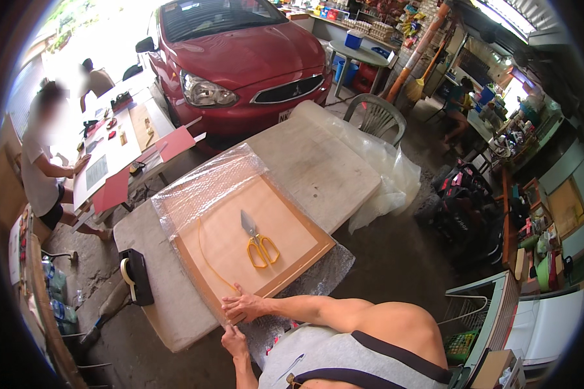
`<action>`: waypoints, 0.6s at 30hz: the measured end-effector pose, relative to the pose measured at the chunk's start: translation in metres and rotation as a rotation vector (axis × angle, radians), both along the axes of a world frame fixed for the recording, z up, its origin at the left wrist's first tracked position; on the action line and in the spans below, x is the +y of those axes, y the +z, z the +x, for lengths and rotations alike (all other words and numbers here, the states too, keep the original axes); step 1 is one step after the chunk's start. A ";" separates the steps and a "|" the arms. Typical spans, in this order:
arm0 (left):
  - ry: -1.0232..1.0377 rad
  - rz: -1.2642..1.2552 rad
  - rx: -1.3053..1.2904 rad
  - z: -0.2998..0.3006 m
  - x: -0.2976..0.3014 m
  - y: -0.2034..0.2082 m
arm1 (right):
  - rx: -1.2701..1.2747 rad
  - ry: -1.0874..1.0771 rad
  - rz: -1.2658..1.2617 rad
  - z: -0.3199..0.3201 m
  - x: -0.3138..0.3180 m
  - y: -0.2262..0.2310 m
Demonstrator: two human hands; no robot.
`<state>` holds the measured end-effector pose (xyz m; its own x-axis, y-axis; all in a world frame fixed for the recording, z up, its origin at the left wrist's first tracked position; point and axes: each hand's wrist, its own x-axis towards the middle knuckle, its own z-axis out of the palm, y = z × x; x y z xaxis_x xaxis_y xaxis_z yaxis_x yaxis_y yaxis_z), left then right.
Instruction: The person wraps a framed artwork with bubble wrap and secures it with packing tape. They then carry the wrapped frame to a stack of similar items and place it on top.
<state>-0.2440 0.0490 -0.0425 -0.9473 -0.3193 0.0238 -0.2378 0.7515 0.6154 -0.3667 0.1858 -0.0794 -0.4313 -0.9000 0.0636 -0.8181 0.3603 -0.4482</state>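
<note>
A flat brown-bordered panel with a pale tan middle lies on a sheet of bubble wrap, which also folds over its far left end. Yellow-handled scissors rest on the panel, blades pointing away. Left of them a thin yellow strip curves down toward the near corner. My right hand reaches across to that corner, fingers spread over the panel's edge. Just below, my left hand is closed at the same corner; what its fingers hold is too small to tell.
A black tape dispenser stands at the left edge of the table. Clear plastic sheeting hangs off the right side. Beyond are a red car, a grey plastic chair, and a person at another worktable.
</note>
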 end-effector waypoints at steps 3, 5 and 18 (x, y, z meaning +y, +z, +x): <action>-0.068 -0.109 -0.010 0.002 0.006 -0.002 | 0.009 -0.040 -0.054 0.004 -0.001 0.003; -0.103 -0.131 -0.007 0.004 0.006 -0.004 | 0.037 -0.039 -0.102 0.006 0.000 0.007; -0.051 -0.226 -0.139 0.032 0.014 -0.023 | 0.123 0.060 -0.341 0.006 -0.022 0.013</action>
<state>-0.2122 0.0628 -0.0657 -0.9612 -0.2725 -0.0423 -0.2667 0.8794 0.3944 -0.3609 0.1642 -0.0659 -0.3487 -0.8416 0.4124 -0.8884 0.1566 -0.4315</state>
